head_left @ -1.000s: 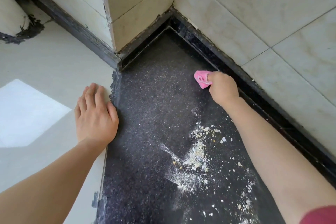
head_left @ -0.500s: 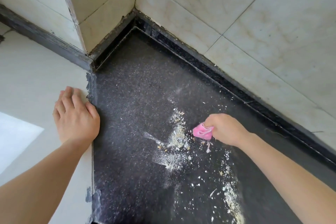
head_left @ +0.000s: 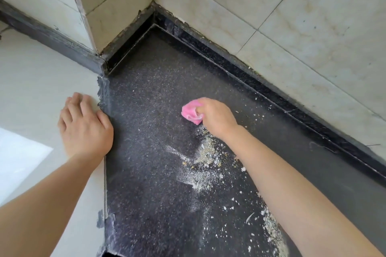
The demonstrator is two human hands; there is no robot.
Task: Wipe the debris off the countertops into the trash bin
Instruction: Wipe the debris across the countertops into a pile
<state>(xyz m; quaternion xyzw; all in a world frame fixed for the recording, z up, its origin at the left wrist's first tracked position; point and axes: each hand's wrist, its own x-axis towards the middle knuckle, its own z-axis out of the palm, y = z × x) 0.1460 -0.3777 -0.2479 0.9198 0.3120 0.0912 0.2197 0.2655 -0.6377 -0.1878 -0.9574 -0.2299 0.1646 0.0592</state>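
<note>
Right hand (head_left: 217, 118): you clench the pink cloth (head_left: 191, 112) against the dark surface (head_left: 150, 173).
Left hand (head_left: 84, 129): yours lies flat, released.
Debris (head_left: 205, 158): just beside your right wrist.

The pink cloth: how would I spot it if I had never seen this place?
Find the dark speckled countertop that runs into the tiled wall corner. Near its middle, the right hand is closed around a small bunched pink cloth, just beyond the pale debris. It is the only bright pink thing there; all around it is grey, black or off-white.
</note>
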